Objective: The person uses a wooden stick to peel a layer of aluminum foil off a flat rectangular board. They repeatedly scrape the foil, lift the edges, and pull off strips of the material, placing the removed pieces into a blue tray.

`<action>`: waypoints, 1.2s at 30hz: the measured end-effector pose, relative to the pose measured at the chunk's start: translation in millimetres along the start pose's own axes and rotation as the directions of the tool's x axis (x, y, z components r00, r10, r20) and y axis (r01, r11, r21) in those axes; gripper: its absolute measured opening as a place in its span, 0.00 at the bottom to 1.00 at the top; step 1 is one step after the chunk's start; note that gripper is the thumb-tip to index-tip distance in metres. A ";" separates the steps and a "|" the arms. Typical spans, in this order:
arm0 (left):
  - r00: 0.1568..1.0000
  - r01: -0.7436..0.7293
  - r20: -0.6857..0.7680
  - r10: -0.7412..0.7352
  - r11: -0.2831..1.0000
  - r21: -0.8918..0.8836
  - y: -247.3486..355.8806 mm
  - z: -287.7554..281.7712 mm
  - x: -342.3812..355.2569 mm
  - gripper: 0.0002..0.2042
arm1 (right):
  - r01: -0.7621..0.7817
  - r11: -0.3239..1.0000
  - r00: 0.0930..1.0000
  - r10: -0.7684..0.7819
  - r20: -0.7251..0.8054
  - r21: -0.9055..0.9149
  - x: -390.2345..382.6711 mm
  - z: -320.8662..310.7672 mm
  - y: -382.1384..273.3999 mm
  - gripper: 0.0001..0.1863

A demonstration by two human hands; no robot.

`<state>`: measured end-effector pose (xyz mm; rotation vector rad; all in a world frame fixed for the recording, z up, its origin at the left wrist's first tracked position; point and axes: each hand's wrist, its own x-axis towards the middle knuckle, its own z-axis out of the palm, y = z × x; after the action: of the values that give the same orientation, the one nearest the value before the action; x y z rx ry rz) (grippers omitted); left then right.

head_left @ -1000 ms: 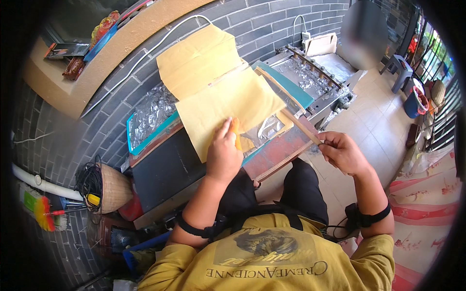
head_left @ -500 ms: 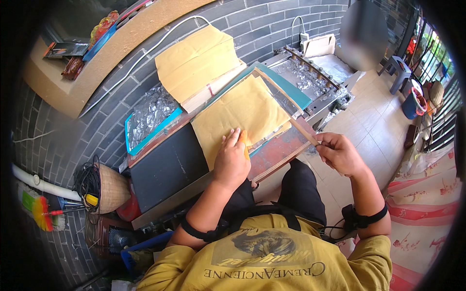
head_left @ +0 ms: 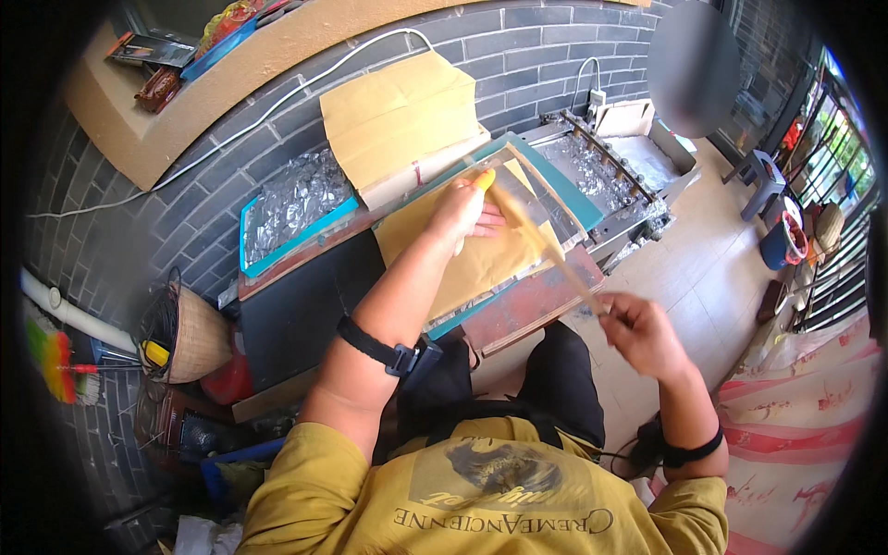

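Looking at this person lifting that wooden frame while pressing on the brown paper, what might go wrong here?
The right hand holds the wooden frame by one corner only, so it might slip or twist. The left hand presses the brown paper sheet near its far edge; the paper could crease or shift as the frame tilts. The red-brown board overhangs the bench edge and might tip if bumped.

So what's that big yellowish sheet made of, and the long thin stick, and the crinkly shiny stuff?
The yellowish sheet under the left hand looks like matte brown paper: flat, dull, with fold creases. The long thin stick held by the right hand seems to be pale bare wood or bamboo; I can't tell which. The crinkly shiny stuff looks like aluminium foil, silvery and wrinkled.
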<state>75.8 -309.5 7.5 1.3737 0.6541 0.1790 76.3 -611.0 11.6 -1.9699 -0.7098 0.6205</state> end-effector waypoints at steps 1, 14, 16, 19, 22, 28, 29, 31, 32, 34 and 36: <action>0.999 0.024 -0.024 -0.023 0.999 0.033 1.5 -0.3 -0.3 0.11 | 0.061 0.998 0.998 -0.061 0.010 -0.018 -9.0 2.9 -0.8 0.10; 0.990 -0.120 -0.083 0.117 0.992 -0.032 -30.7 -39.8 18.6 0.08 | -0.123 0.987 0.992 0.122 0.012 0.099 -28.6 -31.2 -0.4 0.12; 0.989 -0.132 -0.084 0.125 0.988 -0.076 -28.7 -43.3 11.3 0.07 | -0.128 0.990 0.992 0.127 0.016 0.066 -24.1 -30.0 3.2 0.12; 0.988 -0.154 -0.039 0.149 0.971 -0.185 -30.6 -61.5 4.9 0.08 | -0.130 0.986 0.991 0.128 0.024 0.105 -23.4 -30.3 0.4 0.12; 0.979 -0.174 0.041 0.198 0.928 -0.330 -33.0 -89.3 -2.3 0.10 | -0.129 0.987 0.992 0.128 0.019 0.093 -22.9 -31.8 0.9 0.12; 0.944 -0.209 0.103 0.313 0.810 -0.548 -40.9 -138.3 -19.0 0.15 | -0.104 0.990 0.994 0.101 0.027 0.091 -22.4 -32.4 6.9 0.11; 0.941 -0.228 0.086 0.326 0.804 -0.549 -43.8 -146.2 -21.2 0.15 | -0.107 0.989 0.994 0.106 0.023 0.098 -21.8 -31.8 5.1 0.11; 0.937 -0.256 0.060 0.345 0.792 -0.555 -48.4 -154.2 -27.9 0.16 | -0.126 0.986 0.992 0.125 0.012 0.109 -22.9 -31.2 2.2 0.11; 0.935 -0.261 0.058 0.351 0.788 -0.557 -50.8 -158.0 -31.6 0.16 | -0.126 0.987 0.992 0.125 0.013 0.104 -22.7 -30.7 2.7 0.11; 0.928 -0.278 0.051 0.368 0.778 -0.563 -54.0 -163.3 -40.2 0.18 | -0.122 0.988 0.993 0.121 0.014 0.090 -21.8 -31.8 4.1 0.11; 0.921 -0.283 0.058 0.386 0.763 -0.581 -58.0 -171.6 -46.4 0.18 | -0.121 0.990 0.993 0.121 0.010 0.068 -21.9 -31.2 2.2 0.12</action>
<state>-66.9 -198.9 -41.1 0.8980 0.1642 0.4973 82.2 -645.6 26.6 -1.9591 -0.5680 0.7144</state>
